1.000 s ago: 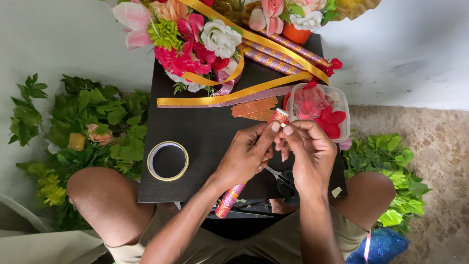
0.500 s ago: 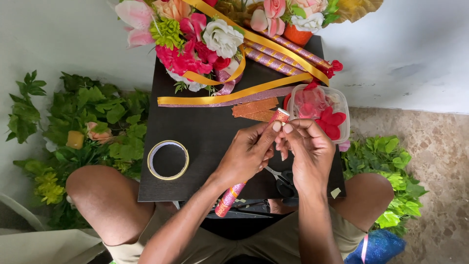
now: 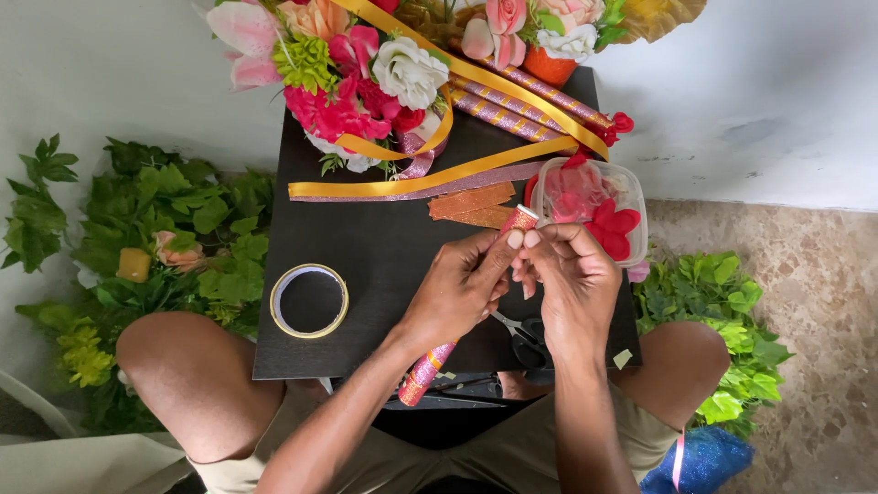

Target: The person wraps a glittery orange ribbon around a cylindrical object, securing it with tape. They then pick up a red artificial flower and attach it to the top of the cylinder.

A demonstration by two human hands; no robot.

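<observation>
1. A glittery pink stick (image 3: 437,359) is being gripped in the left hand (image 3: 457,288), with the fingers closed around its shaft above the black tabletop (image 3: 366,247).
2. The stick's top end is being pinched by the right hand (image 3: 567,274), its fingers narrowed onto the tip at 11 o'clock from that hand.
3. A clear tub of red petals (image 3: 594,206) is being kept just beside the hands at 1 o'clock.
4. A tape roll (image 3: 309,300) is lying at 9 o'clock, well apart.
5. Scissors (image 3: 521,337) are lying under the wrists, and artificial flowers (image 3: 366,73) are being displayed at 12 o'clock.
</observation>
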